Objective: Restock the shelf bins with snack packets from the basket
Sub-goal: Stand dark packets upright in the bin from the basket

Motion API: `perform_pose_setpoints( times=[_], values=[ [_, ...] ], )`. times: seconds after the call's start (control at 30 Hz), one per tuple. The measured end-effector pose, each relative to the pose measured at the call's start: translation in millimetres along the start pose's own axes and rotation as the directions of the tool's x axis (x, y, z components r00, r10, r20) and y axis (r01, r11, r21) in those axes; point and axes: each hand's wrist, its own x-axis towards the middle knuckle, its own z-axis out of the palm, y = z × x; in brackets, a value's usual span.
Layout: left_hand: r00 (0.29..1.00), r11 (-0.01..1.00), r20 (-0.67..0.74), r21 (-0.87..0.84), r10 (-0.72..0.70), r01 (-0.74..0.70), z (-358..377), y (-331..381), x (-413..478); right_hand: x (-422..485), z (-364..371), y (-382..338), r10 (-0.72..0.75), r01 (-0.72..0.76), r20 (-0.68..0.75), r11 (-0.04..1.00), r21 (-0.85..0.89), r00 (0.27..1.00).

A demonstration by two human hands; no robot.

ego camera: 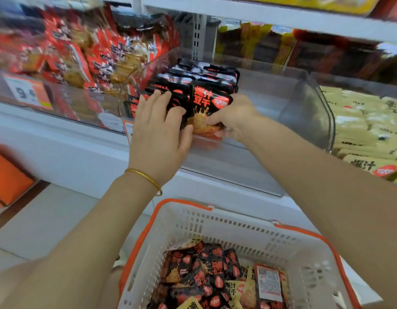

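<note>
White metal shop shelving (260,14) runs across the view, fronted by clear hard-plastic shelf bins (304,103); the middle one holds two upright rows of black-and-red glossy foil snack packets (202,72), packed at its left end with bare floor to the right. The left hand (157,130) lies over the left row, fingers stretched out and pressing, probably to keep the slippery, pillowy packs from toppling forward; the right hand (233,117) grasps the front packet (206,103) of the right row, thumb across its printed face, seemingly squaring it against those behind. Below, a white perforated plastic basket with an orange rim (237,228) holds a loose heap (199,270) of the same black packets mixed with pale yellow ones, so restocking looks far from finished.
</note>
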Motion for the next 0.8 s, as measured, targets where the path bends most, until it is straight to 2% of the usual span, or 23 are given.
perform_pose_setpoints(
  times=[0.17,0.37,0.57,0.8],
  values=[
    [1.0,1.0,-0.017,-0.025,-0.007,0.006,-1,1,0,8,8,7,0.144,-0.141,-0.034,0.987,0.073,0.989],
    [1.0,1.0,-0.026,-0.03,0.005,-0.005,1,0,-1,16,11,7,0.232,-0.232,0.015,0.96,0.159,0.972],
    [0.999,1.0,-0.033,-0.015,0.009,-0.009,1,0,-3,16,3,12,0.232,-0.244,0.08,0.945,0.22,0.97],
    [1.0,0.999,-0.022,-0.043,-0.004,0.003,-3,3,-3,13,3,12,0.186,-0.193,0.073,0.975,0.11,0.98]
  ],
)
